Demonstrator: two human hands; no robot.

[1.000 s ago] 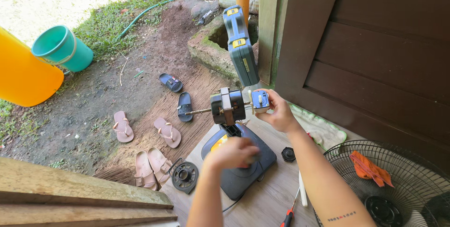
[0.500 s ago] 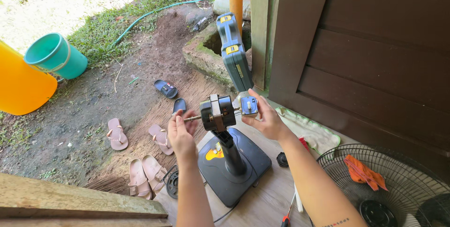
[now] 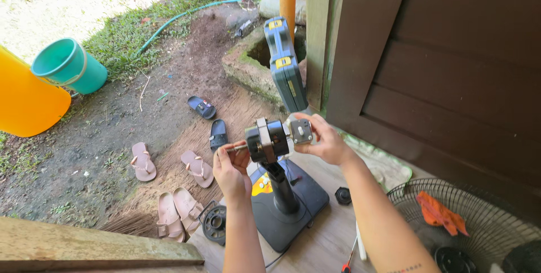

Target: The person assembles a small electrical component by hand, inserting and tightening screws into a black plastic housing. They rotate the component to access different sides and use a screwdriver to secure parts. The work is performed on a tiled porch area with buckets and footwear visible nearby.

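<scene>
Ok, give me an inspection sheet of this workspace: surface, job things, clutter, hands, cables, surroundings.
Surface: pale wooden floor at a raised edge above bare ground.
Job's things: stripped fan motor on a dark stand, upright; metal shaft sticks out at its left.
Clutter: fan guard holding an orange rag, black round part, black knob, red-handled tool.
Hands: left hand pinches the shaft; right hand has its grip on the motor's rear switch block.
Cables: thin cord leaves the stand base.
Surroundings: blue tool case, sandals, teal bucket, green hose, brown wooden wall.
</scene>
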